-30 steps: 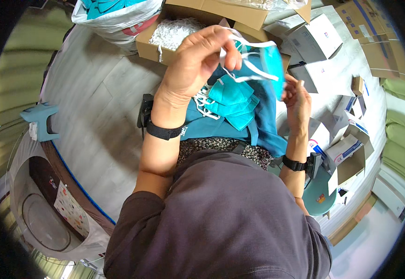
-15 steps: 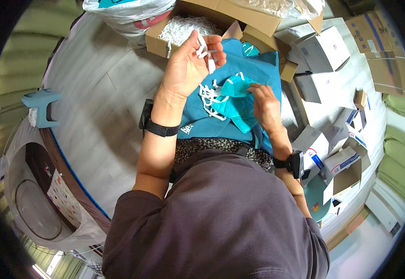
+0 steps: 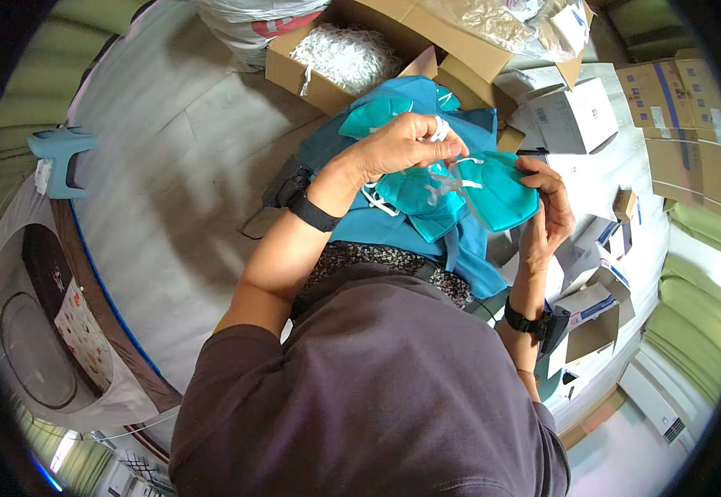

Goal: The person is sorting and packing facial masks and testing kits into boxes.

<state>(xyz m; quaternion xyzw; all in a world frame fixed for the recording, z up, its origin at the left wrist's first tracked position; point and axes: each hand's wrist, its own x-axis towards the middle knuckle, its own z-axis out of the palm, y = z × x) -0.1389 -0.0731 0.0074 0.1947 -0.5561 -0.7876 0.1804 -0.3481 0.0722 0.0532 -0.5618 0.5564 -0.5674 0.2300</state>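
Note:
My right hand (image 3: 549,203) grips a teal face mask (image 3: 500,195) by its right edge and holds it up over my lap. At the mask's upper left corner the fingertips of my left hand (image 3: 410,147) are pinched together, with a white elastic strap (image 3: 441,128) looped at the fingers. Exactly what the left fingertips press on is partly hidden. Beneath the hands, more teal masks (image 3: 435,225) with white straps lie on a blue cloth (image 3: 352,228) across my lap. One further mask (image 3: 369,116) rests on the cloth beyond my left wrist.
Beyond the cloth stands an open cardboard box (image 3: 282,76) with a heap of white straps (image 3: 348,58). A white plastic bag (image 3: 236,33) is beside it. White cartons (image 3: 572,116) and opened small boxes (image 3: 597,323) lie to the right. A blue stool (image 3: 62,157) is at far left.
My right hand has lifted a mask off the lap and moved right with it. My left hand has come down and right to the mask's corner, its fingers closing from a loose curl.

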